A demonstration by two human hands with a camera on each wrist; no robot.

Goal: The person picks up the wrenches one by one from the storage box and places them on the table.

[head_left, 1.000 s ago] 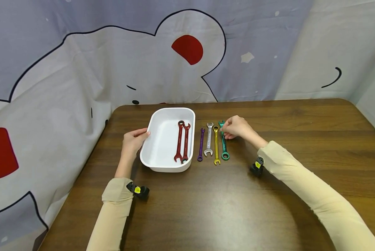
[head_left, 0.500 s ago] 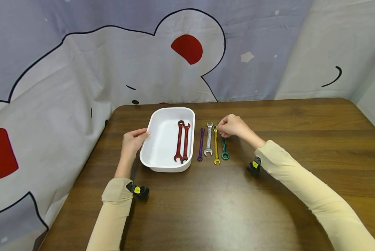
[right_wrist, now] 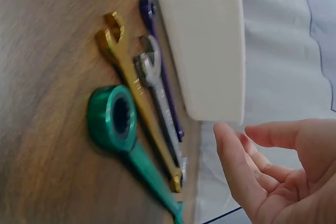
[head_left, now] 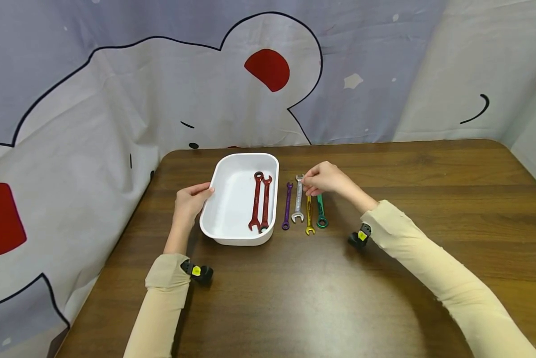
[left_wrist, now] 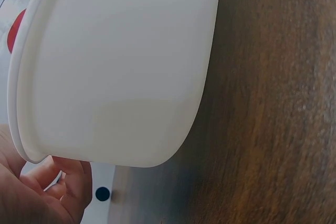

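Head view: the right hand (head_left: 326,178) covers the upper ends of the yellow combination wrench (head_left: 309,214) and the green combination wrench (head_left: 322,214). Its fingertips overlap the top of the silver open-end wrench (head_left: 298,199); contact cannot be judged from this angle. The purple combination wrench (head_left: 287,205) shows whole, between the silver one and the white plastic bin (head_left: 232,209). All four lie roughly parallel on the wooden tabletop (head_left: 321,298). Two red combination wrenches (head_left: 256,201) lie side by side inside the bin, along its right wall; the lower tip of the right-hand one is hard to make out. The left hand (head_left: 189,203) grips the bin's left rim, thumb on top. The table's far edge runs just behind the bin; wood extends toward the person and to the right of the wrenches, with a patterned cloth (head_left: 160,84) beyond.

Left wrist view: the bin's upper part is cut off and its interior hidden. The left hand, cropped at the frame's lower left, pinches the rim, with bent fingers beneath the lip and the thumb partly concealed.

Right wrist view: the wrenches are blurred, and the green one's far end reaches the lower frame edge. The right hand's two foremost fingertips stand slightly parted with nothing between them, apart from all four loose wrenches. The bin's wall stands just beside the purple wrench.
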